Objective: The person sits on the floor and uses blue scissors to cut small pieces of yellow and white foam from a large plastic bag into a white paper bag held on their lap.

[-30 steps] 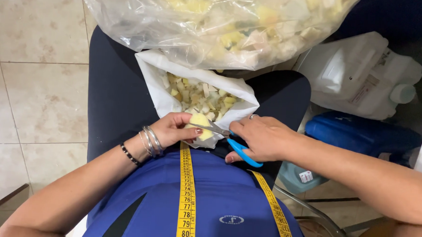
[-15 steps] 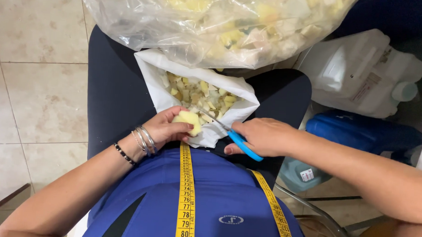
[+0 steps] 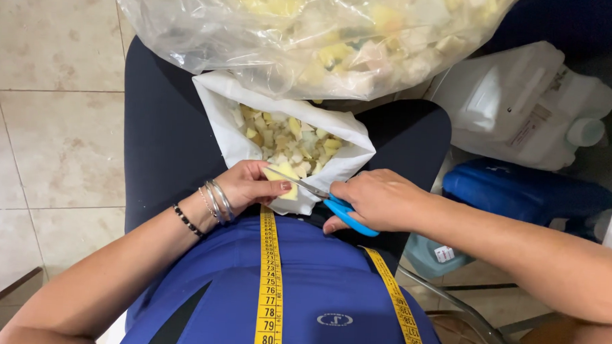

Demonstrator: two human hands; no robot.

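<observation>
Floor (image 3: 43, 129) was pale beige tile with grout lines, seen past the person's dark-trousered lap (image 3: 164, 147), which served as the work surface. White bag (image 3: 233, 132) sat open on the lap, holding small cut chunks of yellow and cream foam (image 3: 290, 141). Large clear plastic bag (image 3: 209, 33) lay just beyond it, touching its far rim, stuffed with bigger yellowish and white foam scraps. To the right on the floor: white plastic jug (image 3: 525, 105) lying on its side, blue container (image 3: 522, 193) below it, both well apart from the hands. Yellow measuring tape (image 3: 270, 279) hung over the blue shirt. Left hand (image 3: 248, 185) had fingers closed, pinching a pale yellow foam piece (image 3: 283, 178) at the near rim of the white bag; bracelets on that wrist. Right hand (image 3: 380, 198) gripped blue-handled scissors (image 3: 332, 201), fingers curled through the loops, blades pointing left and meeting the foam piece. Blade gap too small to judge
</observation>
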